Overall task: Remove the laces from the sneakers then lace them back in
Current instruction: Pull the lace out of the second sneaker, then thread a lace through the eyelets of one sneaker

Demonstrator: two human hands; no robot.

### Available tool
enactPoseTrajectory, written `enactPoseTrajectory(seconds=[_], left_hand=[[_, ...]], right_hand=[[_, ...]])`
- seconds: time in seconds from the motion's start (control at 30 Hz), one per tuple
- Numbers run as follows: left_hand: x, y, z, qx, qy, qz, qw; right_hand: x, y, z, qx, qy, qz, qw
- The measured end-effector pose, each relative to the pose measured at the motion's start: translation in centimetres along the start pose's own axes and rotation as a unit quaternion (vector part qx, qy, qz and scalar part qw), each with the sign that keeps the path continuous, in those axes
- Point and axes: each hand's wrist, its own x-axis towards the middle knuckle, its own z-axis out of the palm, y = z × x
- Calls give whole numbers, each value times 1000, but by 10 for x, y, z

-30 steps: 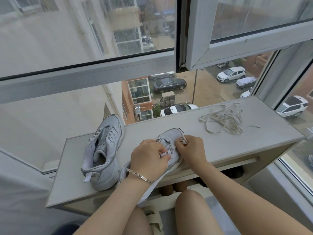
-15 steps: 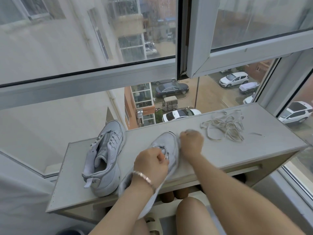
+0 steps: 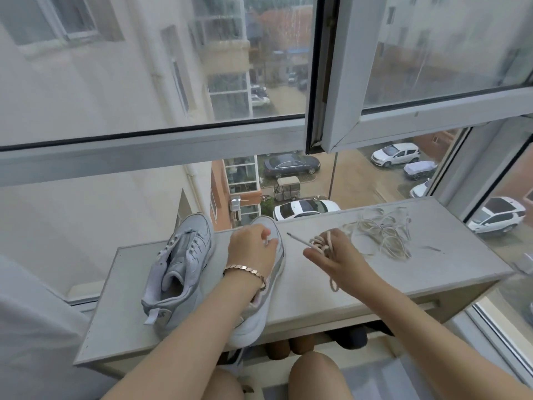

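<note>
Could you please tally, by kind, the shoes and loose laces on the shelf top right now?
Pale grey sneakers: 2, the left sneaker and the near sneaker under the left hand.
Beige laces: 2, a held lace bunched in the right hand and a loose lace lying tangled behind it.
Total: 4.

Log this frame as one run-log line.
phase: unlacing | left hand: on right sneaker | right hand: holding bunched lace | left sneaker: on side | loose lace pile: shelf
</note>
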Motion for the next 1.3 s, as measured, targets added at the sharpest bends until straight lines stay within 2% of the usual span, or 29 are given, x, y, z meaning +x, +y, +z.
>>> enactPoseTrajectory(seconds=[0.07,0.17,0.23,0.37,0.47,0.63,0.8,0.87,1.0,1.1,1.17,1.23,1.3], left_hand=[[-15,1,-12,-64,-10,62,996],[-49,-8,-27,-187,-149,112,965],[-69,-18,-36,-233,-204,119,943],[-90,-35,-56,-382,-211,59,898],[-105,-55,-75,-455,-193,7,869],[-141,-90,-110,-436,-117,-65,890],[-168,-144,-125,-432,-26,-130,892],[-180,-170,-129,-385,7,-177,906],[-204,-242,-131,-201,85,-280,935],[-219,-288,-134,-180,163,-346,906],[-225,-317,-131,-188,195,-389,881],[-227,-346,-127,-188,208,-410,868],[-225,-363,-125,-192,181,-417,870]], right_hand=[[-9,-19,-9,-5,-37,-14,999],[-24,-50,-15,61,-80,-35,994],[-33,-76,-10,100,-121,-64,986],[-46,-113,23,65,-174,-129,974],[-51,-130,53,51,-171,-153,972],[-52,-141,100,-98,-221,-217,946],[-61,-163,147,-115,-341,-256,897],[-64,-168,161,-123,-378,-233,887],[-65,-172,182,-183,-390,-214,877],[-64,-166,194,-206,-397,-207,870],[-63,-159,197,-203,-385,-198,878],[-61,-153,198,-202,-370,-179,889],[-57,-148,195,-205,-360,-164,895]])
